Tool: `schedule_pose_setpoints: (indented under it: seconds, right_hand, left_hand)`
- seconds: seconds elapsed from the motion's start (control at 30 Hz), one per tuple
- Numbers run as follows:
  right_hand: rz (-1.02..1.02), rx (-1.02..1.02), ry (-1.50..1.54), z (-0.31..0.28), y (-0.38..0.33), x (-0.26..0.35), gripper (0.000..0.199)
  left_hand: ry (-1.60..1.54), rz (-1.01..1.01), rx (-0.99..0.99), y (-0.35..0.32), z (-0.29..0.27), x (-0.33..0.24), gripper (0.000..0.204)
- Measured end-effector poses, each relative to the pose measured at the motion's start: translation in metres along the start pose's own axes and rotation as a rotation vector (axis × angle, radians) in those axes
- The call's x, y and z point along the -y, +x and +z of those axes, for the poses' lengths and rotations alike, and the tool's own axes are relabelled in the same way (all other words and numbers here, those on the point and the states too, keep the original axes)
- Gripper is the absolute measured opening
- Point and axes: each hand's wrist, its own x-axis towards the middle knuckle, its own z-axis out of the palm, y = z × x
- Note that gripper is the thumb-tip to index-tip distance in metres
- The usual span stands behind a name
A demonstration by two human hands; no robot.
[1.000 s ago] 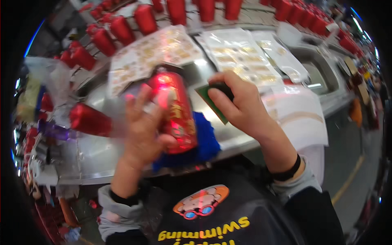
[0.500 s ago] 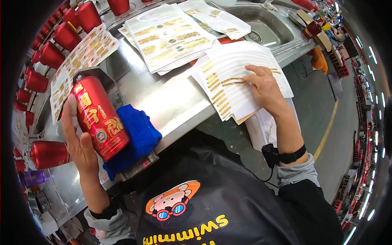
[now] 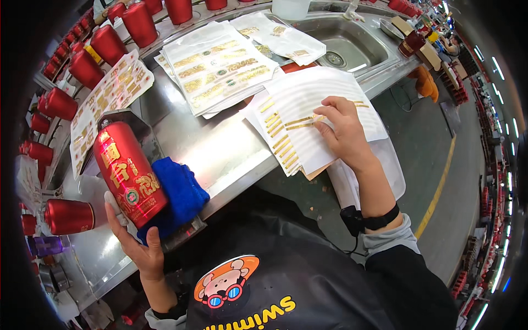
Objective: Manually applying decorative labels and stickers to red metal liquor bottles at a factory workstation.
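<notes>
A red bottle (image 3: pixel 131 175) with gold lettering and a gold dragon lies tilted in a metal holder at the left, its lower end on a folded blue cloth (image 3: pixel 180 192). My left hand (image 3: pixel 137 247) is beside the bottle's lower end, fingers stretched and thumb apart, gripping nothing. White coverings show on its fingertips. To the right, my right hand (image 3: pixel 346 132) is over a white sheet (image 3: pixel 324 91) of narrow gold sticker strips (image 3: pixel 300 122). Thumb and index finger close in a pinch at the end of a strip; the exact contact is small.
More sticker sheets (image 3: pixel 220 66) are stacked at the middle of the steel counter, with another sheet (image 3: pixel 113 96) at the left. Red bottles and caps (image 3: pixel 140 25) line the far and left sides. A sink (image 3: pixel 352 47) sits at the back right.
My left hand has slid down from the bottle's side to its lower end, and its thumb has come away from the bottle. My right hand stays at the gold strips. The whole view has shifted slightly.
</notes>
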Motion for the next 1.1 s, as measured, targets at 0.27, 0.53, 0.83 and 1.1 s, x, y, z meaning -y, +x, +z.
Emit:
schedule_pose_setpoints:
  seconds: [0.27,0.53,0.83,1.1]
  right_hand:
    - [-0.106,0.117,0.060,0.006,0.014,-0.017,0.010]
    - [0.159,-0.239,0.367,-0.044,0.063,-0.035,0.010]
    - [-0.087,-0.047,0.384,-0.050,0.092,0.057,0.010]
    - [-0.258,0.189,0.667,0.024,0.091,0.146,0.007]
  left_hand:
    - [0.004,-0.007,-0.046,-0.012,0.000,0.004,0.082]
    - [0.336,-0.030,0.010,-0.001,-0.012,-0.004,0.080]
    - [0.579,0.172,0.022,0.005,-0.018,-0.011,0.077]
    - [0.380,0.018,-0.076,-0.006,-0.010,0.004,0.068]
